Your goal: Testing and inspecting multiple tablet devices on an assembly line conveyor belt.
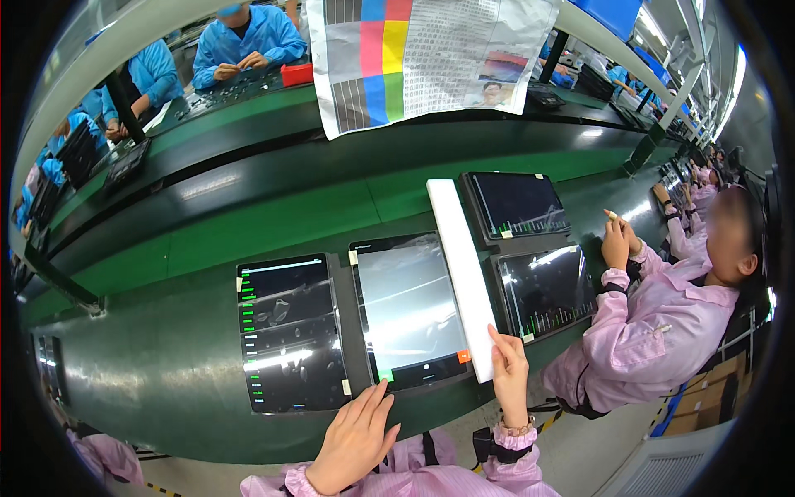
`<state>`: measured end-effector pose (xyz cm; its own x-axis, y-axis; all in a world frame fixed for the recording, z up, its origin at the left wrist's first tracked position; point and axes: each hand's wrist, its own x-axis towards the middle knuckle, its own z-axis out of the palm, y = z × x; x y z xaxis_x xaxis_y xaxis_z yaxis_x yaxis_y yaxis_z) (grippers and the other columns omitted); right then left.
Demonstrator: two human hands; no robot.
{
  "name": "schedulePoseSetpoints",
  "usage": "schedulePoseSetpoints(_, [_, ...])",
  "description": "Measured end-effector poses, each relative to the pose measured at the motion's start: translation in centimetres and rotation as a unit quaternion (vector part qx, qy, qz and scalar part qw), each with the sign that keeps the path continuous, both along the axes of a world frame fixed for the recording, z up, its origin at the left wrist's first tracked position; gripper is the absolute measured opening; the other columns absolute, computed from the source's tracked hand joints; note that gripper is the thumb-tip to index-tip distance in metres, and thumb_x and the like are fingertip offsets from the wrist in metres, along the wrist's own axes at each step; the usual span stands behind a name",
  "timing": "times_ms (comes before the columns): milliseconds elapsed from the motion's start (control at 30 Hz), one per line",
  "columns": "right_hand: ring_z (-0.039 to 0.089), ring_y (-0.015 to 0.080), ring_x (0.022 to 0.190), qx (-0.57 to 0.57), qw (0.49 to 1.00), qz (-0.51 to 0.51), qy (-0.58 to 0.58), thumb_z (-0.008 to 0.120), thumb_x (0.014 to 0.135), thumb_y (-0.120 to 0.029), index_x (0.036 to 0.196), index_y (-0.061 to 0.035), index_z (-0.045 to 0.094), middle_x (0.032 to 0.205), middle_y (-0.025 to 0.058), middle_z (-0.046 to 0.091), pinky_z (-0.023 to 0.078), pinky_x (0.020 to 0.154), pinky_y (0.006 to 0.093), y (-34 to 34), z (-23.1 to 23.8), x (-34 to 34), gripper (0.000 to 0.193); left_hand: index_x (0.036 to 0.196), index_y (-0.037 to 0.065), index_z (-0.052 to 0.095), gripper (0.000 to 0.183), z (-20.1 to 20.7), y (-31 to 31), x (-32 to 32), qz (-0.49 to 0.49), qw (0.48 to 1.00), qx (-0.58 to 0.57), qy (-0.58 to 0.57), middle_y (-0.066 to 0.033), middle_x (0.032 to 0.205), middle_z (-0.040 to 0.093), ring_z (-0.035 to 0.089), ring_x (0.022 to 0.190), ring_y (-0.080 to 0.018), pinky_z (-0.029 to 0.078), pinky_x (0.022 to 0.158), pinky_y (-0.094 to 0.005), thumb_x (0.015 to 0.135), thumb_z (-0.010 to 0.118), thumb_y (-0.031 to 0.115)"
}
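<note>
Before me lies a tablet (414, 311) with a bright pale screen, a green patch at its lower left corner and an orange one at its lower right. My left hand (356, 432) is open, fingers stretched, its fingertips at the tablet's lower left edge by the green patch. A long white bar (460, 277) lies along the tablet's right side. My right hand (510, 371) is beside the bar's near end, index finger extended and no object visible in it. Left of the lit tablet is another tablet (291, 335) with a dark screen and green and white labels.
Two dark-screened tablets (517, 205) lie right of the bar on the green workbench (166, 364). A printed sheet with colour blocks (439, 62) hangs ahead. At the right a person in pink (654, 306) works close by. People in blue sit across the bench, near a red box (296, 74).
</note>
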<state>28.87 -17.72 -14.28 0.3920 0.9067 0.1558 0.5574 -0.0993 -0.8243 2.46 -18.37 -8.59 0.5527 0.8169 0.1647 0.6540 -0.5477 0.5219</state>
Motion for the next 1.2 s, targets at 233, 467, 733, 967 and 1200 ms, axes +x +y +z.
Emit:
schedulePoseSetpoints(233, [0.054, 0.0188, 0.085, 0.0, 1.0, 0.005, 0.0, 0.047, 0.086, 0.006, 0.122, -0.0109, 0.059, 0.099, 0.0118, 0.053, 0.044, 0.077, 0.0253, 0.1, 0.0, 0.0, 0.041, 0.112, -0.003, 0.052, 0.04, 0.1, 1.0, -0.1, -0.026, 0.999, 0.028, 0.039, -0.0151, 0.129, 0.048, 0.047, 0.118, -0.025, 0.038, 0.096, -0.0351, 0.082, 0.062, 0.02])
schedulePoseSetpoints(467, [0.054, 0.0185, 0.085, -0.008, 1.0, 0.002, -0.01, 0.048, 0.087, 0.004, 0.122, -0.0106, 0.059, 0.098, 0.0118, 0.053, 0.043, 0.077, 0.0252, 0.0, -0.1, 0.1, 0.039, 0.113, -0.002, 0.052, 0.041, 0.4, 1.4, -0.2, -0.036, 0.997, 0.015, 0.065, -0.0133, 0.13, 0.049, 0.045, 0.121, -0.0236, 0.034, 0.1, -0.037, 0.082, 0.062, 0.022])
schedulePoseSetpoints(733, [0.054, 0.0184, 0.092, 0.022, 0.999, -0.01, 0.046, 0.048, 0.091, -0.008, 0.121, -0.0088, 0.059, 0.103, 0.0105, 0.056, 0.041, 0.082, 0.0264, -0.2, -1.9, 0.2, 0.032, 0.116, -0.003, 0.047, 0.044, 0.1, 2.7, -1.9, 0.039, 0.998, -0.003, 0.054, -0.0148, 0.135, 0.044, 0.04, 0.126, -0.0287, 0.031, 0.103, -0.0424, 0.08, 0.064, 0.015])
schedulePoseSetpoints(967, [0.052, 0.0163, 0.099, 0.021, 0.995, -0.005, 0.1, 0.048, 0.093, -0.012, 0.122, -0.0052, 0.058, 0.108, 0.0092, 0.056, 0.04, 0.086, 0.026, -0.1, -2.0, 0.3, 0.031, 0.116, -0.003, 0.047, 0.043, -0.2, 2.9, -2.2, 0.054, 0.997, -0.007, 0.057, -0.0144, 0.134, 0.045, 0.04, 0.126, -0.0287, 0.03, 0.104, -0.0429, 0.08, 0.064, 0.013])
schedulePoseSetpoints(1200, [0.053, 0.0206, 0.102, -0.014, 0.991, 0.014, 0.132, 0.064, 0.085, -0.025, 0.126, -0.0025, 0.048, 0.112, 0.0102, 0.054, 0.042, 0.088, 0.0324, 0.2, -1.5, -0.1, 0.05, 0.119, -0.002, 0.045, 0.046, -0.5, 3.1, -1.1, 0.031, 0.997, -0.006, 0.064, -0.0107, 0.135, 0.045, 0.04, 0.125, -0.0275, 0.029, 0.104, -0.0425, 0.081, 0.062, 0.015])
